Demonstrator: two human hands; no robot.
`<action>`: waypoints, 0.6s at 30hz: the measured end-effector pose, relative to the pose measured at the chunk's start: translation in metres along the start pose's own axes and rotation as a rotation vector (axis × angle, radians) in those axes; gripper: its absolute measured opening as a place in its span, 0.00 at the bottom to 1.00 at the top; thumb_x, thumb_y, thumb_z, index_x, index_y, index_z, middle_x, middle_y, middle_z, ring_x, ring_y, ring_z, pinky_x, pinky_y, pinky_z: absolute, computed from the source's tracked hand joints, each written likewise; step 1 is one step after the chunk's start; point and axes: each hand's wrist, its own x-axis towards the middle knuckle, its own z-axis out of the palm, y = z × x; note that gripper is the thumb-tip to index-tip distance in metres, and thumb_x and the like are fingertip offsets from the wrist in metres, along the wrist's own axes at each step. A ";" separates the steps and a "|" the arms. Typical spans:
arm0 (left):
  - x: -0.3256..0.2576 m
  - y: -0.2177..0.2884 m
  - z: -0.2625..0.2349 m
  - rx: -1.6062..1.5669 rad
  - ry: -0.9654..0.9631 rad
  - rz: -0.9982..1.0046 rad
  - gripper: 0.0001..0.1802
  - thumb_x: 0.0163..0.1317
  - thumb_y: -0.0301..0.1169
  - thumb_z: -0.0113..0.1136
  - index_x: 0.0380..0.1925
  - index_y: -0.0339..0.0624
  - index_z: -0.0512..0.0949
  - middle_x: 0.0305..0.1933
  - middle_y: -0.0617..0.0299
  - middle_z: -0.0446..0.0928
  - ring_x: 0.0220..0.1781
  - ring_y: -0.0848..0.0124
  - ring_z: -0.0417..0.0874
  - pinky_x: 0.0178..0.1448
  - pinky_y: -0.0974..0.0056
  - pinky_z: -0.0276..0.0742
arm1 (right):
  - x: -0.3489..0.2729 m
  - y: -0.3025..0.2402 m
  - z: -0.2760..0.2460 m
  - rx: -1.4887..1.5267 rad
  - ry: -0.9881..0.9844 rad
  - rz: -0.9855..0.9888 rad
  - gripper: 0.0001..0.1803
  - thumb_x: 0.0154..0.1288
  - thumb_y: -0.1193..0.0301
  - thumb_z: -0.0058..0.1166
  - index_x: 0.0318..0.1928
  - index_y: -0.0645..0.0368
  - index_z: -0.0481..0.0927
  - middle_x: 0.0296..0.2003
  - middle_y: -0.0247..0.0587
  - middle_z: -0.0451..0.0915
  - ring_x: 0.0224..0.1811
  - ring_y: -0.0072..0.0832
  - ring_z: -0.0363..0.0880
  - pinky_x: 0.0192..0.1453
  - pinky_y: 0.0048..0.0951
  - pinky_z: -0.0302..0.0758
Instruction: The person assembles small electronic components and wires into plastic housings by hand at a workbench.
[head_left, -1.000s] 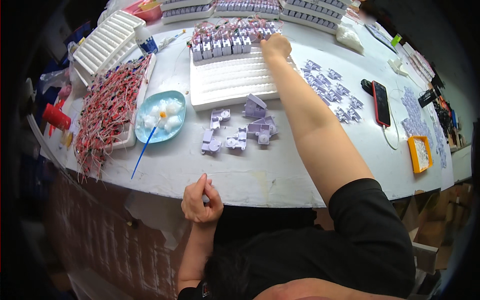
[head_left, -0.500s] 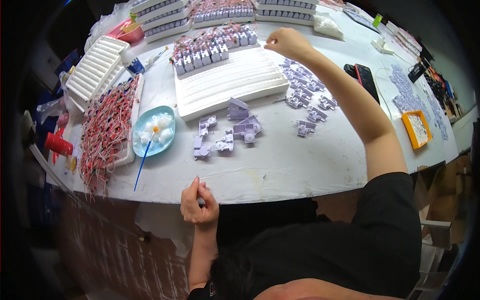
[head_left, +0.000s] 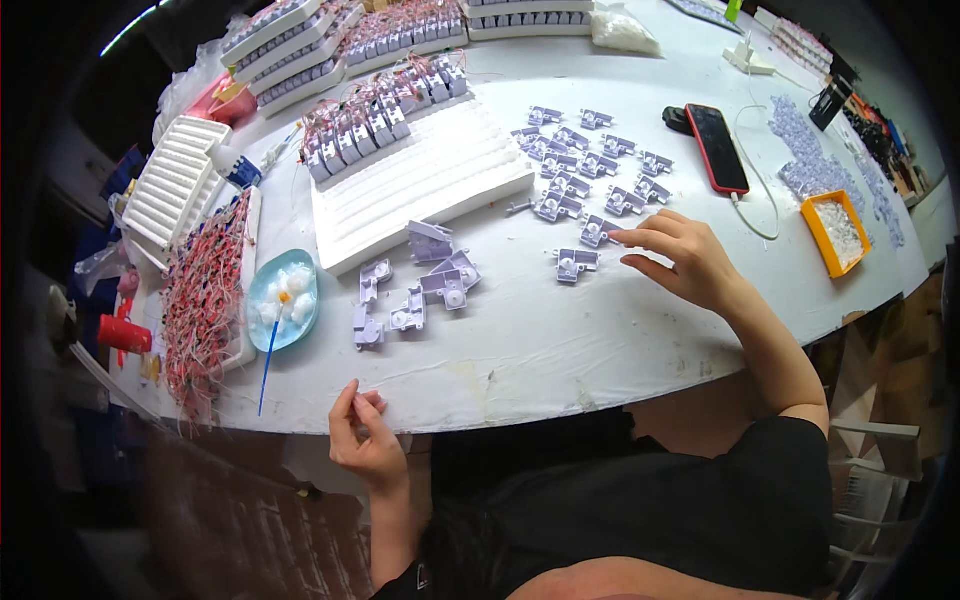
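Note:
At the table's front edge my left hand [head_left: 368, 440] is closed, fingertips drawn together; whatever may be between them is hidden. My right hand [head_left: 690, 260] reaches over the table with thumb and index finger apart. Its index fingertip is at the edge of a pale purple plastic housing [head_left: 598, 231]; I cannot tell whether they touch. Another housing [head_left: 576, 265] lies just nearer to me, and several more spread out behind. A second group of housings [head_left: 408, 310] lies left of centre, one larger piece [head_left: 430, 241] beside the white foam tray.
A ridged white foam tray [head_left: 420, 170] holds a row of wired purple units [head_left: 350, 135]. Leftward are a blue dish [head_left: 305, 325] with white fluff and a blue-handled brush [head_left: 266, 370], and a heap of red wires [head_left: 205, 300]. At right lie a phone [head_left: 715, 150] and an orange tray [head_left: 812, 222].
My right hand has come back from the far side of the foam tray to the scattered housings, its fingers now apart. The view has shifted; my left hand stays closed near the edge.

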 end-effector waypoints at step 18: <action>0.147 0.093 0.108 0.188 -0.513 0.536 0.10 0.63 0.17 0.59 0.44 0.32 0.82 0.37 0.51 0.84 0.39 0.66 0.87 0.47 0.65 0.81 | -0.033 -0.022 0.027 0.490 0.347 -0.343 0.17 0.52 0.79 0.68 0.45 0.53 0.88 0.24 0.27 0.76 0.22 0.23 0.71 0.23 0.24 0.70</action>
